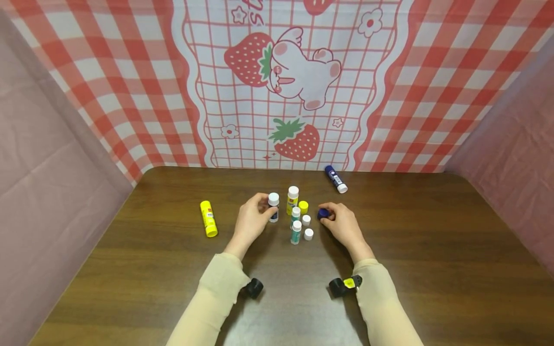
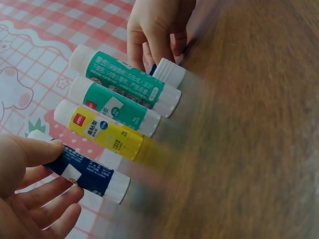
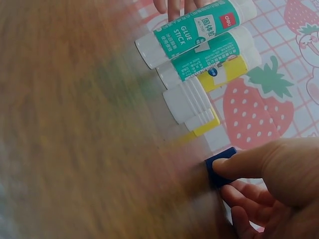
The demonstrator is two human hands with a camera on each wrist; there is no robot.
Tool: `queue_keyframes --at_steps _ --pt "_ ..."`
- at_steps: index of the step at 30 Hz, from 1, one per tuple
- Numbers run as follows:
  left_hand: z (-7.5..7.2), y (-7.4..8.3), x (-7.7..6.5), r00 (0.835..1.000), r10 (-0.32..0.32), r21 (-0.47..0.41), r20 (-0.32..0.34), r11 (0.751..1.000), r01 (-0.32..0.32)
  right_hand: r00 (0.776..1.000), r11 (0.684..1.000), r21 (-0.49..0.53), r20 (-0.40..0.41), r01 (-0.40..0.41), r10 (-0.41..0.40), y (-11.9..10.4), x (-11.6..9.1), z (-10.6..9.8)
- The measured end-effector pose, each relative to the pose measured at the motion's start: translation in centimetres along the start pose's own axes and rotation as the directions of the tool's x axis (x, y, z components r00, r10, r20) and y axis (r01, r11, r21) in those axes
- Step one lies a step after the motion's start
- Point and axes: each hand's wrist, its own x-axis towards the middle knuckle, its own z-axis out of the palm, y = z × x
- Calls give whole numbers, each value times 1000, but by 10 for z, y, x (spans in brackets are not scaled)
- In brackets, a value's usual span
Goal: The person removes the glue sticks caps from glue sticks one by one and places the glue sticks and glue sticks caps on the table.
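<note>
My left hand (image 1: 252,218) holds a dark blue glue stick (image 1: 273,202), upright with its white top uncovered, between thumb and fingers. In the left wrist view this blue glue stick (image 2: 84,172) stands last in a row. A dark blue cap (image 1: 322,213) is pinched by my right hand (image 1: 345,227) at the tabletop; the thumb lies over part of the cap (image 3: 214,178) in the right wrist view. Between the hands stand an uncapped yellow glue stick (image 1: 290,206) and two green ones, the farther (image 1: 295,218) and the nearer (image 1: 296,234).
Right of the row sit a yellow cap (image 1: 303,207) and two white caps, one farther (image 1: 306,220), one nearer (image 1: 308,234). A capped yellow glue stick (image 1: 209,219) lies at left, a capped dark blue one (image 1: 336,179) at the back right. Behind the table (image 1: 411,230) hangs a checked cloth (image 1: 151,96).
</note>
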Motion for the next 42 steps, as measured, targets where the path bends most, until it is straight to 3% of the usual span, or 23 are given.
queue_keyframes --at_steps 8,15,22,31,42 --pt "2 -4 2 999 37 -24 -11 999 -37 1000 1000 21 -19 7 -7 1 3 1" --pt "-2 -8 5 999 47 -31 -27 998 -48 998 995 81 -31 -54 56 0 8 4" --pt "-1 -14 7 999 34 -53 -26 998 -35 996 995 59 -27 -84 85 -1 8 6" --pt "3 -12 10 1000 30 -103 8 994 -29 982 986 31 -93 -162 164 -6 10 4" --pt "-3 -12 9 999 32 -24 12 999 -32 985 986 25 -55 -162 163 -5 8 4"
